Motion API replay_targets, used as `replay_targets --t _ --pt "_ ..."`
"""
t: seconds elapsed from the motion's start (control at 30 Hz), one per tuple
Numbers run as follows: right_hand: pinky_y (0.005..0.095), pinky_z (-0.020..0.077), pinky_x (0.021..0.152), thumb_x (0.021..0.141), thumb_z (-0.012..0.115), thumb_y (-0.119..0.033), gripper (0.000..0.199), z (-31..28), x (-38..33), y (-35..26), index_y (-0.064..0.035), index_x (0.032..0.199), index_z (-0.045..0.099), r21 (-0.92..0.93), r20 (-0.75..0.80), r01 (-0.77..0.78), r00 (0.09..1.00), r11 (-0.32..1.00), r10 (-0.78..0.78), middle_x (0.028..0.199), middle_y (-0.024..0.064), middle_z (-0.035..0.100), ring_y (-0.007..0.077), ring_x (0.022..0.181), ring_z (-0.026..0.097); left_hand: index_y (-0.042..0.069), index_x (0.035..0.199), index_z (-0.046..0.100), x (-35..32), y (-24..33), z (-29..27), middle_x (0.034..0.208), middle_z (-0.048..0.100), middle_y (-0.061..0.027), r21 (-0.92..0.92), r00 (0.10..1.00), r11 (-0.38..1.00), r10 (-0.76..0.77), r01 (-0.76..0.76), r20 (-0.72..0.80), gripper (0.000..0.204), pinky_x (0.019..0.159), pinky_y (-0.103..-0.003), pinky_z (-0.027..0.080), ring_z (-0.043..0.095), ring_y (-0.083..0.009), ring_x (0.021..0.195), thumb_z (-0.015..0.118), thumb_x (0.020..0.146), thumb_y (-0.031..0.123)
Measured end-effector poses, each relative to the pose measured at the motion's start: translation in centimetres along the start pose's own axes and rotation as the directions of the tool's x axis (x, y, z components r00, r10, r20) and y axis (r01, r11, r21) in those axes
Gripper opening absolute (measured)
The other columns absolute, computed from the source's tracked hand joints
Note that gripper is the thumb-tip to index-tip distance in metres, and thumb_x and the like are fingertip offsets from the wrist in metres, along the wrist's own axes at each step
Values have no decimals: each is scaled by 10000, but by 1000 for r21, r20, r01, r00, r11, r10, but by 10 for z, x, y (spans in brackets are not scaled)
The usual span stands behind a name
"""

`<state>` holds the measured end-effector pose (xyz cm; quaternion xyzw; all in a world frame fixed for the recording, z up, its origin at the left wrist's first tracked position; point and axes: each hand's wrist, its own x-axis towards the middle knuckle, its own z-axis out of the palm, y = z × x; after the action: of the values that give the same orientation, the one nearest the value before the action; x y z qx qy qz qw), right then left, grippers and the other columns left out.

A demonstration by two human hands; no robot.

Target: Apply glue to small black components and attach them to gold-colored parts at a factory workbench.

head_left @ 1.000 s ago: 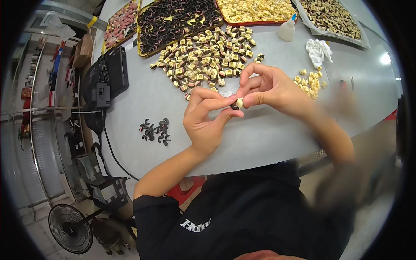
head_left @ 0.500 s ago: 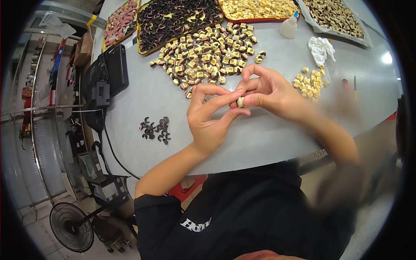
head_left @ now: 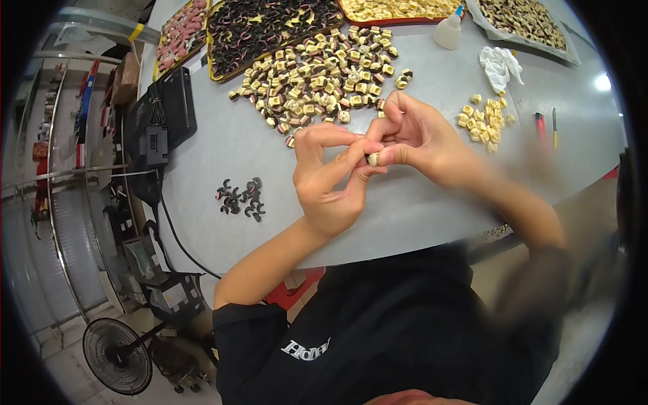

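Note:
Between the fingertips of both hands is a small cream piece with a dark part on its side (head_left: 372, 159). My left hand (head_left: 329, 179) pinches it from the left with thumb and fingers. On the other side, my right hand (head_left: 428, 145) has its thumb pressed against the cream face, index finger bent above. Fingers cover much of the piece. Left of the hands lies a loose group of dark curved pieces (head_left: 241, 200). To the right is a small heap of cream square pieces (head_left: 482, 120). A large pile of joined cream-and-dark pieces (head_left: 314, 84) spreads beyond my hands.
Along the far edge stand trays of dark curved strips (head_left: 270, 30), cream pieces (head_left: 405, 9), pink pieces (head_left: 182, 34) and mixed pieces (head_left: 523, 23). A blue-tipped bottle (head_left: 447, 32), crumpled tissue (head_left: 500, 69) and red-handled tool (head_left: 540, 126) lie right; a black device (head_left: 177, 108) sits left.
The piece has turned slightly between my fingertips, and its dark side now shows beside the cream. My left fingers have curled in closer. The whole view has shifted a little.

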<state>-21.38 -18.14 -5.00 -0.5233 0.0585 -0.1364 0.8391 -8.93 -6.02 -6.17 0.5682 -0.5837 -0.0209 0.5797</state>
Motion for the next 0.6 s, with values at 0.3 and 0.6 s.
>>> replay_targets --t 0.3,0.6 --pt "285 480 800 847 595 -16 257 -11 6 -13 -45 981 377 -157 -72 126 988 980 -139 1006 130 583 146 896 571 71 937 694 18 10 -16 914 567 -37 212 997 976 67 -59 -32 367 730 -314 433 493 -208 862 789 583 58" --pt "279 489 787 843 587 -11 302 -17 6 -34 -7 1130 492 -812 -323 200 628 548 -708 1168 151 491 155 917 581 45 924 667 44 15 -127 869 603 -84 704 848 668 -498 242 181 276 715 -289 452 571 -195 777 753 667 95"
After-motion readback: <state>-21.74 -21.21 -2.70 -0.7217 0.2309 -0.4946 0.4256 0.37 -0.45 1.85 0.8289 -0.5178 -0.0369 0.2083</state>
